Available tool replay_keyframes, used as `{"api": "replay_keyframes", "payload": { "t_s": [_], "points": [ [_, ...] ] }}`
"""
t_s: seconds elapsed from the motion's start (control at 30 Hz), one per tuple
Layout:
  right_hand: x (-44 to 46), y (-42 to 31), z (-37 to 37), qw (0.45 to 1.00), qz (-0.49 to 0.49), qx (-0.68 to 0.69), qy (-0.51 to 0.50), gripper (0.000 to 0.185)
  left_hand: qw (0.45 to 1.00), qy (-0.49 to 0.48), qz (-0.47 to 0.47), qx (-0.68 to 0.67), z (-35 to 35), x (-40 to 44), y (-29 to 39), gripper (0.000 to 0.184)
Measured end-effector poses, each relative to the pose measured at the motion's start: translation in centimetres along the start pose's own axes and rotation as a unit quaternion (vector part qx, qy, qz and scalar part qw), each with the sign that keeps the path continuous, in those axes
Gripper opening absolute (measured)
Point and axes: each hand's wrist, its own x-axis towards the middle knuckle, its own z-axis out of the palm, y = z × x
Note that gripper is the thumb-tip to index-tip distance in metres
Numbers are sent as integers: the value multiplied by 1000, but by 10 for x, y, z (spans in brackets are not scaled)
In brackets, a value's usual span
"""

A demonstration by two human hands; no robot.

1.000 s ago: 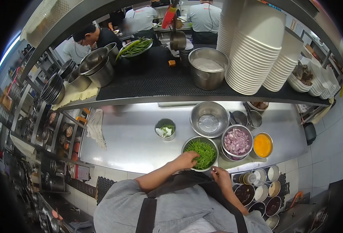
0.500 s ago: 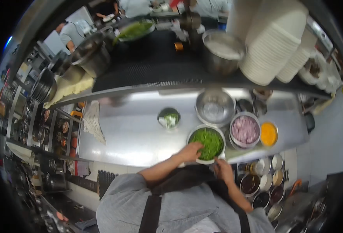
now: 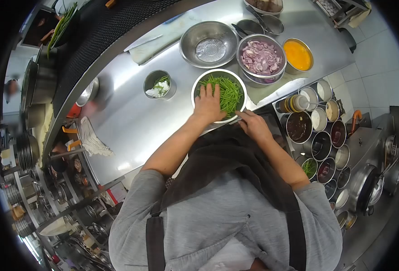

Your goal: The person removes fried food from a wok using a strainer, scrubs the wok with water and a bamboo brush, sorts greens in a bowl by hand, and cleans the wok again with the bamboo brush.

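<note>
Thin cut green stalks, much like green beans, fill a white-rimmed bowl at the counter's front edge. On top of them lies my left hand, its fingers stretched out and spread over the pile. My right hand is at the bowl's near right rim, with bent fingertips against it; the undersides of those fingers are hidden. Left of the bowl stands a small metal container with green pieces and something white. A wide steel bowl sits behind.
Sliced red onions fill a bowl to the right, beside a container of orange-yellow liquid. Several sauce pots stand below at right. A dark shelf overhangs the back left. A white cloth lies at the left edge.
My view has turned and tilted down, so the counter looks nearer and slanted. My left hand's fingers, bent in the stalks before, now lie outstretched on them. The right hand stays by the rim.
</note>
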Motion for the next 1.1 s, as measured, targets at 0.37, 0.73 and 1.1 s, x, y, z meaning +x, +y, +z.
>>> {"api": "replay_keyframes", "payload": {
  "t_s": [0.37, 0.73, 1.1],
  "points": [
    [2, -3, -3, 1000, 9, 9, 15, 36, 996, 35, -16, -77, 16, 47, -30, 59],
    [6, -9, -6, 999, 2, 29, 34, 36, 964, -64, 8, -259, 5, 51, -53, 50],
    [6, -8, -3, 999, 7, 18, 35, 36, 971, 217, 102, -19, -11, 37, -25, 39]
  ]
}}
